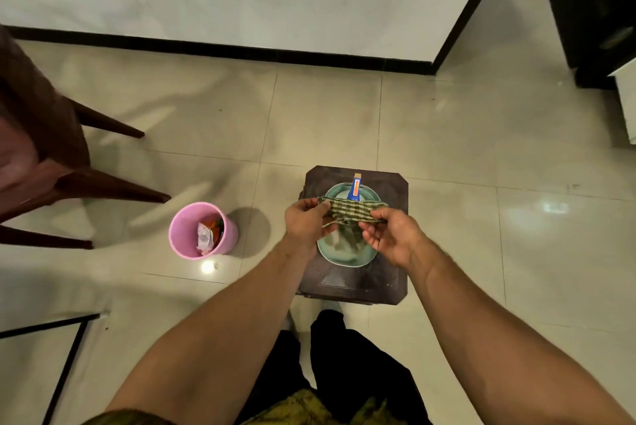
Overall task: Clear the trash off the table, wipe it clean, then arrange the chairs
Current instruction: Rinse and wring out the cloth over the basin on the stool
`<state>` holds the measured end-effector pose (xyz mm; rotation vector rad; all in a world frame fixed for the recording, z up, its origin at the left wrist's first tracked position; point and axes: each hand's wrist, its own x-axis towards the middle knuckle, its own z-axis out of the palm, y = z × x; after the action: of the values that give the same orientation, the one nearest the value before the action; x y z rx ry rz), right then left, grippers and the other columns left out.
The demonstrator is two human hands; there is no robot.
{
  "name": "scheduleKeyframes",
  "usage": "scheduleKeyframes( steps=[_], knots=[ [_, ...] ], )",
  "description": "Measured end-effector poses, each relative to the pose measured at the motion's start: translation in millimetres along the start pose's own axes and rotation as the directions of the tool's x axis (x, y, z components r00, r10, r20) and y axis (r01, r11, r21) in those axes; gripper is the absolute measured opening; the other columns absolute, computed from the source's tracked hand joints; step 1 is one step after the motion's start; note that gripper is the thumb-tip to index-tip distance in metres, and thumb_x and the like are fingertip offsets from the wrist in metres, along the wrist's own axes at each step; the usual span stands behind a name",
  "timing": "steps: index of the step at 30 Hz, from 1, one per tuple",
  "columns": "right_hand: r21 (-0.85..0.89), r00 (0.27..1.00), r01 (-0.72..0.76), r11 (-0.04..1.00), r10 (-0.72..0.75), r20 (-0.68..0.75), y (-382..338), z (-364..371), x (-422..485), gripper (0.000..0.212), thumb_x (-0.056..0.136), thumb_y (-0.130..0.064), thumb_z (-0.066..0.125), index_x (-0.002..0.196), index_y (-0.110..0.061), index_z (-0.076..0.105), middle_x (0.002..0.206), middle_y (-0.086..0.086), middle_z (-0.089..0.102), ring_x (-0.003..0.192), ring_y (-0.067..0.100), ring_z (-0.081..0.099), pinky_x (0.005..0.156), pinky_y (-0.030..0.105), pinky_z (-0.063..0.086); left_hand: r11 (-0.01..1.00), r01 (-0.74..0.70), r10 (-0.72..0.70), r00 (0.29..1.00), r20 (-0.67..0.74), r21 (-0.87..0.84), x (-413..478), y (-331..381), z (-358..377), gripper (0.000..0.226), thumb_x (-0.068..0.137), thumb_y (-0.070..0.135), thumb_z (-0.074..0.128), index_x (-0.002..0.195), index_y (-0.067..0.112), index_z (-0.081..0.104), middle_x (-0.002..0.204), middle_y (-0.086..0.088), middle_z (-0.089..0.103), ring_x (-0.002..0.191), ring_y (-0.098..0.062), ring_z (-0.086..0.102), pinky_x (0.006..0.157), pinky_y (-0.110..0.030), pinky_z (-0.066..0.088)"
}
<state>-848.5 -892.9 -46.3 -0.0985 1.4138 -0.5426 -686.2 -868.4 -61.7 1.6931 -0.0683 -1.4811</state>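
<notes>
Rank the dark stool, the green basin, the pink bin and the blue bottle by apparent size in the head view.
1. Dark stool, largest.
2. Green basin on it, partly hidden by the hands.
3. Pink bin, a little smaller than the basin.
4. Blue bottle, smallest; its lower part is hidden behind the checked cloth.

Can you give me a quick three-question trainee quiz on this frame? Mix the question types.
1. True or false: both hands grip the checked cloth, stretched between the left hand and the right hand.
2. Multiple choice: the pink bin stands (A) on the dark stool, (B) on the floor to the person's left of the stool, (C) under the chair.
3. Fill in: on the dark stool sits a pale green ____, with a blue bottle at its far side.

Key: 1 true; 2 B; 3 basin.
</notes>
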Motion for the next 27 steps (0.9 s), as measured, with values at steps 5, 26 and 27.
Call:
scheduleKeyframes(
  steps=[5, 26, 27],
  knots=[
    [-0.038, 1.0, 0.008, 0.999, -0.008, 0.002, -7, 4, -3, 0.011, 0.095, -0.006, 0.051, 0.096, -0.008, 0.062, 0.077, 0.007, 0.069, 0.066, 0.015, 0.066, 0.059, 0.029, 0.051, 0.999, -0.041, 0.04, 0.999, -0.023, -0.033, -1, 5, 4, 0.009, 0.094, 0.002, 0.064, 0.102, 0.0, 0.061, 0.085, -0.014, 0.07, 0.07, -0.023, 0.068, 0.057, -0.031, 0.057],
    [-0.144, 0.995, -0.034, 0.989, 0.02, -0.099, 54, -35, 43, 0.025, 0.097, 0.001, 0.049, 0.101, -0.02, 0.063, 0.08, 0.001, 0.071, 0.07, 0.012, 0.065, 0.056, 0.026, 0.051, 0.983, 0.083, -0.069, 0.994, -0.086, 0.165, 27, -71, -12, 0.009, 0.095, 0.001, 0.061, 0.095, 0.009, 0.057, 0.09, -0.01, 0.069, 0.064, -0.017, 0.067, 0.052, -0.029, 0.057],
    [-0.138, 0.995, -0.019, 0.99, 0.005, -0.099, 55, -36, 44, 0.026, 0.096, 0.002, 0.05, 0.103, -0.02, 0.063, 0.082, 0.001, 0.072, 0.072, 0.013, 0.067, 0.058, 0.027, 0.052, 0.982, 0.069, -0.056, 0.995, -0.08, 0.174, 28, -69, -12, 0.01, 0.095, 0.001, 0.062, 0.095, 0.009, 0.058, 0.092, -0.01, 0.069, 0.066, -0.017, 0.068, 0.055, -0.03, 0.058]
  ],
)
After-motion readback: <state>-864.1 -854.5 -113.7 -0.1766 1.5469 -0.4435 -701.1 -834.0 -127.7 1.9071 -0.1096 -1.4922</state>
